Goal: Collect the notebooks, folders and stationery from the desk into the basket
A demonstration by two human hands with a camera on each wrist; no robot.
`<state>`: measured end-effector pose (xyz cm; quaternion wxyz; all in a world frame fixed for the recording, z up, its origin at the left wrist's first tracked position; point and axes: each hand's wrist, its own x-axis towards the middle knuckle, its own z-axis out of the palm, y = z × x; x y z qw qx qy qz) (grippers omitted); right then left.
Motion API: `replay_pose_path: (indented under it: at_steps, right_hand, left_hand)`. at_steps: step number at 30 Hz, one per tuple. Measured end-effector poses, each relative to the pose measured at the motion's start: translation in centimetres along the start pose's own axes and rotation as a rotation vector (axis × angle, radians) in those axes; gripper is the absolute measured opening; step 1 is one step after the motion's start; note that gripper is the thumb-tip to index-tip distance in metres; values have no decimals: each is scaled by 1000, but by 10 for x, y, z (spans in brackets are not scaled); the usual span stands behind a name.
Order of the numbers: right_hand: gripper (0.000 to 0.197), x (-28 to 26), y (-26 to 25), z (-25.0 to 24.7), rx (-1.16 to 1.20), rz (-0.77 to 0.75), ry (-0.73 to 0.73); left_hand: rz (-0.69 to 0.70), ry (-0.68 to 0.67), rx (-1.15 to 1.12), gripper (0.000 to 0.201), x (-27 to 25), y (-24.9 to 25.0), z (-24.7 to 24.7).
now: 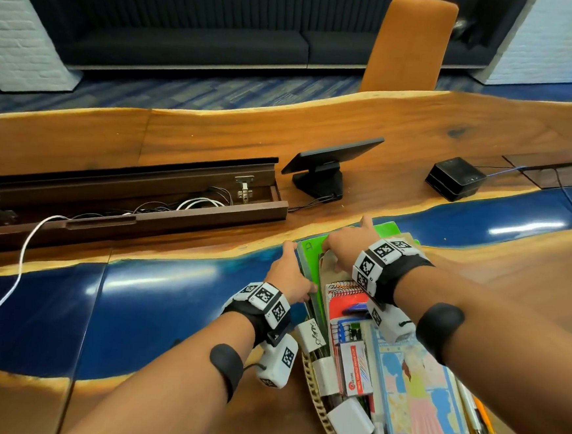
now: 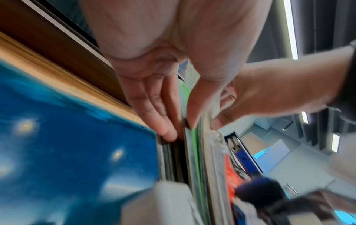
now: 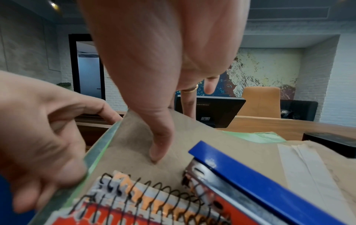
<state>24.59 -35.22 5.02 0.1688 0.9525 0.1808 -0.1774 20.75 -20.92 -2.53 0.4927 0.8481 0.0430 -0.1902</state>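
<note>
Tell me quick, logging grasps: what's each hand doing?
Left hand: pinches the green folder edge.
Right hand: grips the brown envelope.

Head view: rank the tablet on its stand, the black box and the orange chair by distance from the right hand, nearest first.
1. Tablet on its stand: just beyond the right hand, slightly left.
2. Black box: farther back, to the right.
3. Orange chair: behind the desk's far edge.

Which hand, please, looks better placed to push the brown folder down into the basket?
The right hand, probably: its thumb already presses on the brown folder above the spiral notebook, while the left hand only steadies the green folder's outer edge.
</note>
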Motion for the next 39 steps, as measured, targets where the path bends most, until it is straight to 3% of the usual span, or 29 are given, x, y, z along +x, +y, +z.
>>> replay_pose_path:
  at_steps: [2, 4, 6, 16, 22, 29, 33, 36, 39]
  right_hand:
    - [43, -1, 0, 1, 9, 7, -17]
    - [43, -1, -1, 0, 7, 9, -29]
    - [43, -2, -1, -1, 4, 12, -29]
    - [22, -4, -10, 0, -9, 16, -3]
    - [33, -5, -5, 5, 37, 23, -1]
    - [45, -5, -4, 4, 57, -3, -11]
    - [44, -6, -3, 8, 94, 1, 12]
    - [43, -8, -6, 9, 131, 3, 37]
    - [48, -7, -7, -4, 231, 12, 68]
  left_hand:
    - [-3, 41, 12, 50, 2, 1, -7]
    - [0, 166, -10, 26, 8, 6, -15]
    - [-13, 265, -102, 15, 15, 10, -19]
    - [58, 249, -178, 19, 21, 28, -4]
    - [79, 163, -33, 14, 15, 16, -8]
    - [83, 179, -21, 10, 14, 20, -13]
    - [163, 133, 91, 15, 13, 13, -18]
    - [194, 70, 235, 31, 5, 7, -26]
    - [199, 24, 208, 35, -2, 2, -36]
